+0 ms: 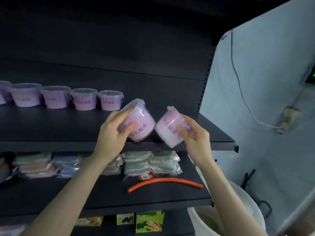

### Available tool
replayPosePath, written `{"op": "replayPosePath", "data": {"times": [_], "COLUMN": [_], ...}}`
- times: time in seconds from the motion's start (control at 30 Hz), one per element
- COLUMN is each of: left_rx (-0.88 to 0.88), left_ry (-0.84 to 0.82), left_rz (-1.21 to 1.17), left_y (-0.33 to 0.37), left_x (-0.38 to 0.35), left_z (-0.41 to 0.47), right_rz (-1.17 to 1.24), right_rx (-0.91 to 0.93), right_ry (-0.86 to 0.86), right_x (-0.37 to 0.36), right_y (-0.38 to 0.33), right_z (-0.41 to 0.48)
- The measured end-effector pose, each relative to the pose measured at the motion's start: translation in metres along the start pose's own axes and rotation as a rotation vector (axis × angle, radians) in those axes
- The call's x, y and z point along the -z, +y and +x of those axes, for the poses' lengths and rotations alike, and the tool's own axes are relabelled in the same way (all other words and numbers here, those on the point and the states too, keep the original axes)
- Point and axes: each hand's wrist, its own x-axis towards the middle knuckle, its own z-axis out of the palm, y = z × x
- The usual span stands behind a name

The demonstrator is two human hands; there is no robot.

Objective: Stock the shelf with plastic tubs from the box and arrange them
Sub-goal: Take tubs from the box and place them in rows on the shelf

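Along the back of the upper shelf (51, 128), at the left, a row of purple tubs (56, 97) is set upright. Over the shelf's front edge, a tilted pink tub (141, 121) is gripped by the left hand (110, 135); close against it, a second tilted tub (167, 132) is clasped by the right hand (196, 138).

The left hand (111, 133) and the right hand (196, 138) are bare, with slim fingers (120, 115). The left forearm (71, 188) and the right forearm (226, 193) are bare as well, uncovered from the wrist down to the lower edge of the view.
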Motion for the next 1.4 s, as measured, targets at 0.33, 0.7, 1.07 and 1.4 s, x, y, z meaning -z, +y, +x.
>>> {"op": "replayPosePath", "data": {"times": [0.33, 0.7, 1.07, 1.4], "left_rx": [-0.034, -0.028, 0.104, -0.015], "left_ry": [-0.275, -0.273, -0.405, -0.154], "left_rz": [0.544, 0.846, 0.736, 0.406], "left_y": [-0.085, -0.131, -0.138, -0.074], "left_x": [-0.068, -0.122, -0.127, -0.054], "left_z": [0.088, 0.141, 0.144, 0.100], "right_rz": [-0.542, -0.513, -0.538, -0.616], "right_rx": [0.099, 0.023, -0.118, 0.014], "right_ry": [-0.189, -0.357, -0.390, -0.166], "right_x": [-0.023, -0.055, -0.066, -0.051], "right_y": [0.112, 0.152, 0.154, 0.082], "right_z": [0.138, 0.219, 0.227, 0.149]}}
